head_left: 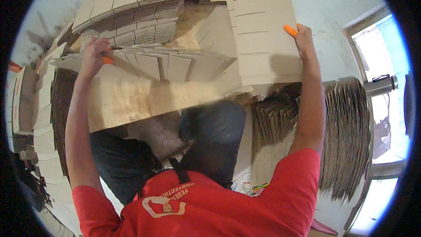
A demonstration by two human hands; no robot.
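Observation:
My right hand (304, 40), an orange cover on one finger, is closed on the right edge of a slotted cardboard sheet (263, 31). The sheet is tilted up, with a row of short slits along its left side. At the left, my left hand (95, 55) pinches the end of a bundle of slotted cardboard strips (175, 64); an orange cover shows on its thumb too. These strips stand on edge, fanned out over a wooden board (127, 101). Whether the sheet and the strips interlock where they meet, I cannot tell.
Behind my left hand rise stacks of slotted cardboard (131, 0). Bundles of cardboard on edge (344, 136) stand at my right, and more cardboard pieces (44, 118) line the left side. A bright window (377, 48) is at the far right. My knees are under the board.

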